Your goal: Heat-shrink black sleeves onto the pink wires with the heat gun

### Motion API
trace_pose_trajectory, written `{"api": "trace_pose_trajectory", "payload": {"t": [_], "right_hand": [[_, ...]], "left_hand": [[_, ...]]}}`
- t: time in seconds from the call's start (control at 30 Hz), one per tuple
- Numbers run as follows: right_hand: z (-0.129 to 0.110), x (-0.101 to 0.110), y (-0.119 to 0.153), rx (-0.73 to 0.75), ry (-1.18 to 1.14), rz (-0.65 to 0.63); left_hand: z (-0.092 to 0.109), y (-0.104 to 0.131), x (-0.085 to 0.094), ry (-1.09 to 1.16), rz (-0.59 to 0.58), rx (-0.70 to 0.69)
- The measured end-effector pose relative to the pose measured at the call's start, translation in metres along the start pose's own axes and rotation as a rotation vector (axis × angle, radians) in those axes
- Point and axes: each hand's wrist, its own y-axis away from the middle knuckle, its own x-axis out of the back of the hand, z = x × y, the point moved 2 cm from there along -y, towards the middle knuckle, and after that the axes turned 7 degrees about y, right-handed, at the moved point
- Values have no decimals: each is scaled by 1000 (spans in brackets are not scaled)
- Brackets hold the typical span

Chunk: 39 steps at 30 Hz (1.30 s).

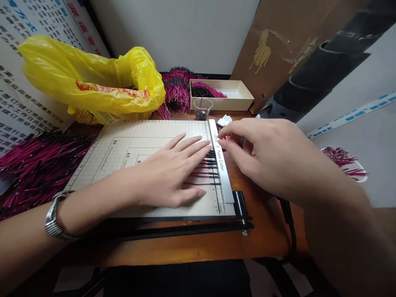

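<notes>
My left hand [173, 173] lies flat with its fingers spread on the board of a paper cutter [123, 177]. Under and beside its fingers is a row of thin magenta wires [199, 173] with black ends. These ends reach the cutter's silver metal strip [223, 173], lettered "Paper Cutter". Just right of the strip, my right hand [262, 152] is curled, thumb and index tips close together in a pinch at its edge. Whatever sits between those tips is too small to make out. A small red item [223, 133] is partly hidden behind the right fingers.
A yellow plastic bag [93, 78] stands behind the board. Bundles of magenta wires [176, 88], a cream box [229, 103] and a clear cup [203, 109] sit at the back. More wires [37, 173] are heaped at left. A white container [359, 173] holds wires at right.
</notes>
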Motion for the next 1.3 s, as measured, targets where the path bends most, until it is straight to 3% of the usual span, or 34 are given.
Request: {"api": "trace_pose_trajectory", "payload": {"t": [0.13,0.3,0.43,0.57,0.73,0.93,1.03,1.2,1.3], "right_hand": [[4,-17,22,-73,-301,200],[-9,-46,45,-223,-641,274],[-25,-58,50,-215,-722,274],[-32,-65,52,-178,-770,265],[-32,-74,70,-120,-604,303],[-33,-80,89,-40,-296,315],[-34,-80,87,26,-212,293],[-37,-79,78,108,-185,269],[-36,-78,85,133,-202,283]], "left_hand": [[15,-2,-1,-1,-38,203],[34,-16,-22,-76,-45,453],[37,-19,-33,-92,-28,496],[21,-2,-31,-69,15,524],[4,20,-28,-57,65,581],[25,46,-30,-70,432,452],[35,57,-32,-85,528,409],[35,58,-31,-53,579,414],[36,55,-29,19,570,383]]}}
